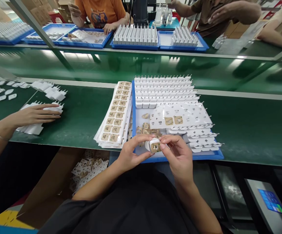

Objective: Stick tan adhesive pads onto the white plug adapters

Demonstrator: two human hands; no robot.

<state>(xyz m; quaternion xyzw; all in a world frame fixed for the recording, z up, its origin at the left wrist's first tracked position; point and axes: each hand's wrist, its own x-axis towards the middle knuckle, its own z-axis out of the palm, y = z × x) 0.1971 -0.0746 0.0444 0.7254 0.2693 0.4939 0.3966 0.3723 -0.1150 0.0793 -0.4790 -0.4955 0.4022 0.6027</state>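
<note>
My left hand (130, 152) is closed round a small white plug-in charger (148, 145), held above the near edge of a blue tray (160, 159). On the charger's face, turned towards me, lies a tan adhesive sticker (155, 147) with cut-outs. My right hand (180, 154) pinches the sticker's right edge between thumb and forefinger. Behind my hands, rows of white chargers (162, 91) stand in the tray with their prongs up. A mostly bare sticker sheet (187, 113) with two stickers lies across them. Loose tan backing pieces (146, 129) are heaped beside it.
A stack of sticker sheets (115, 112) lies left of the tray. Further left, a co-worker's hand (40, 114) rests on white chargers (55, 93). Below the bench edge stands a cardboard box (45, 191) with waste sheets. People and more trays (134, 47) are across the line.
</note>
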